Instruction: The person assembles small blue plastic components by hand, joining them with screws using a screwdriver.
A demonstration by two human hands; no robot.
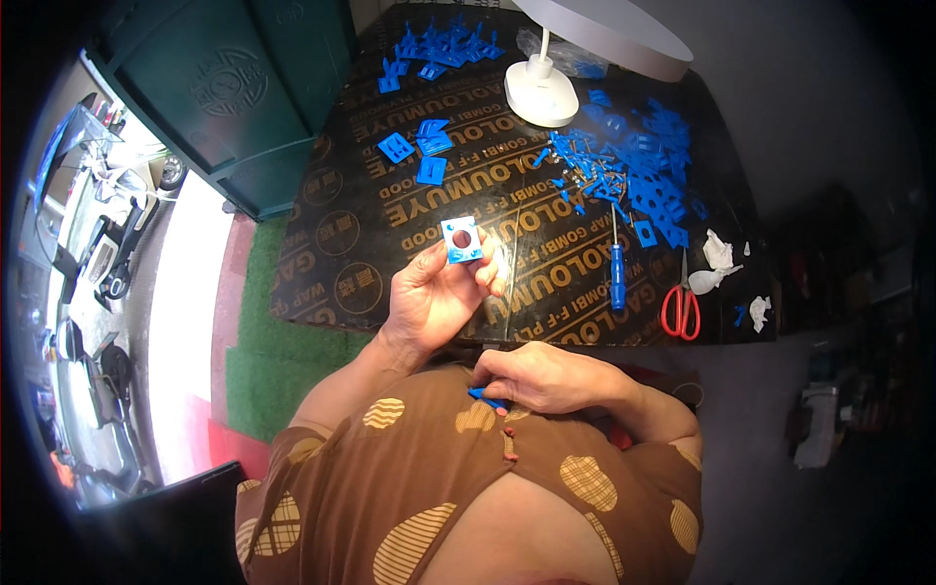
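Head view: dark printed board (409,210) seen from above.
L hand (436,292): fingers clamped on blue square part w/ round hole (461,240), held up over board's near edge.
R hand (546,378): closed on small blue piece (485,395), pressed vs. brown patterned shirt (439,478), below board edge.
Nearby: blue-handled screwdriver (617,268) just R of L hand; red scissors (682,307) further R.
Behind: blue parts heap (634,166), white lamp base (541,93); nothing btwn hands & parts.

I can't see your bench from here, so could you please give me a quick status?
Left hand holds square blue plastic plate with round hole. Right hand pinches small blue plastic piece near body. Nothing between them.
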